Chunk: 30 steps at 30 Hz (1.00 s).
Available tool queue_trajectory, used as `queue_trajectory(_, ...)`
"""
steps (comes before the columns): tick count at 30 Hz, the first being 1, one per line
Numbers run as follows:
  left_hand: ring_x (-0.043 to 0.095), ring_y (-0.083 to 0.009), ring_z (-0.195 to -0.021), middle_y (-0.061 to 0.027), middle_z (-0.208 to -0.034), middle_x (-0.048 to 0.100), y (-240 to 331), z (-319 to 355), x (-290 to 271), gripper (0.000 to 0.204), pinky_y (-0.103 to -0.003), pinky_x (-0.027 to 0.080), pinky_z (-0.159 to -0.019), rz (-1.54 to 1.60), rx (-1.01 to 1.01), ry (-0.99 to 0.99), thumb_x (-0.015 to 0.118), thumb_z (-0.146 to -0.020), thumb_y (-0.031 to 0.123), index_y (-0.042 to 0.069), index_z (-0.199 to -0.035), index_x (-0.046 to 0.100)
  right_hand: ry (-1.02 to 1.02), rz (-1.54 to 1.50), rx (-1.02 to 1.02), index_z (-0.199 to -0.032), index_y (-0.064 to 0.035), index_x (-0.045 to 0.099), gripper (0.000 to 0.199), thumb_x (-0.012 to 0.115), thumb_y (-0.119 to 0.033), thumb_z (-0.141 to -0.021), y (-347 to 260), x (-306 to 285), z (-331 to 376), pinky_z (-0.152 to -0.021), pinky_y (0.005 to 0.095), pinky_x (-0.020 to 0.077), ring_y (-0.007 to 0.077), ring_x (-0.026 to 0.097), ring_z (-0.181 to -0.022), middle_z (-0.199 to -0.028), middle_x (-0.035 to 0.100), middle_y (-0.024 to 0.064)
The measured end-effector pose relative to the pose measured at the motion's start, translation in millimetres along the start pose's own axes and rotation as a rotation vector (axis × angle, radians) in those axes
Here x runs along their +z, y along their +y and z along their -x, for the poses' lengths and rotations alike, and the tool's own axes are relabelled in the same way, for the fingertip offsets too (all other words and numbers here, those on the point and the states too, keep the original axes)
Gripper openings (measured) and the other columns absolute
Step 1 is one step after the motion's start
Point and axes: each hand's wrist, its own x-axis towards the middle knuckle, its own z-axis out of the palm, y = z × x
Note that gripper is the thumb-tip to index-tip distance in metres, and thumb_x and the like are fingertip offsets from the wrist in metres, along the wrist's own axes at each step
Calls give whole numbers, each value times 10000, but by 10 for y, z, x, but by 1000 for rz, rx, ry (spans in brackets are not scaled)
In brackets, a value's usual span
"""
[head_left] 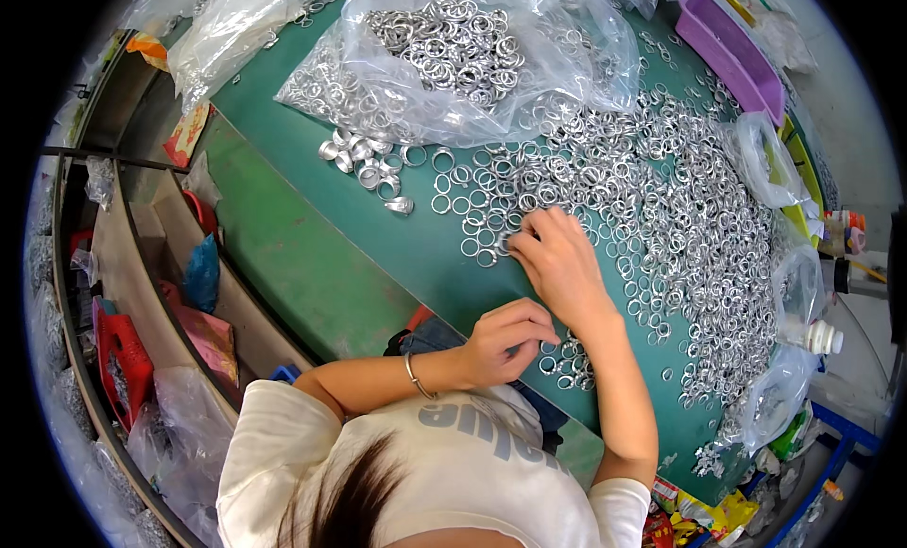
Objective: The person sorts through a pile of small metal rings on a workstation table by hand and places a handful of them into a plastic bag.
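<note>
Loose rings (718,265): silver-coloured, in very large quantity; one broad spread over the right and far parts of the green counter (425,269), dense at the right, thinning toward the near left edge.
Right hand (565,265): fingers bent downward, fingertips at the near left edge of the spread, among single rings; whether one is pinched, I cannot tell from here.
Left hand (510,340): half curled, palm inward, just beside the small group; the fingers hide whether anything is gripped.
Small group (573,368): a handful or so of rings, near side of the counter, between the two forearms, apart from the spread.
Wide bands (364,158): heavier-looking pieces, a compact cluster left of the spread.
Clear bag (586,80): far side, slumped, bearing a large heap of rings (444,47).
Purple tray (729,52): far right, beside the spread.
Done, as I judge it: little; the small group and the wide bands lie separate.
Left, as I judge it: nearly all; the spread lies mixed and loose, the bagged heap besides.
</note>
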Motion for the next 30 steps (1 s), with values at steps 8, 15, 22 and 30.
queue_trajectory(8, 625, -264, -766, -135, -845, 604, -14, -3, 29, 335, -326, 511, -668, 15, 59, 3, 468, -650, -213, -30, -852, 663, 78, 47, 3, -893, -41, 598, 123, 656, -59, -786, -55, -109, 96, -771, 361, 415, 250, 518, -911, -961, 564, 72)
queue_trajectory(15, 624, -257, -790, -135, -871, 618, -8, 3, 12, 319, -320, 507, -677, 14, 1, -43, 474, -687, -205, -30, -869, 669, 90, 96, 23, -973, -49, 593, 196, 659, -94, -793, 59, -109, 205, -782, 367, 409, 251, 515, -921, -994, 561, 74)
queue_trajectory(22, 633, -242, -919, -144, -1068, 631, 710, -522, -688, 257, -325, 504, -797, 865, -491, -834, 586, -917, 66, -16, -1160, 602, 61, 206, 39, -891, -43, 592, 90, 620, -63, -807, -2, 99, 176, -778, 361, 405, 257, 510, -898, -926, 528, 88)
queue_trajectory(30, 579, -251, -1085, -211, -1254, 564, 1780, -430, -1474, 401, -305, 474, -857, 484, 630, -1439, 365, -1008, 181, -97, -1230, 551, -82, 223, 118, -864, -30, 609, 67, 602, -57, -803, -248, -312, 589, -821, 377, 412, 267, 517, -944, -954, 546, 95)
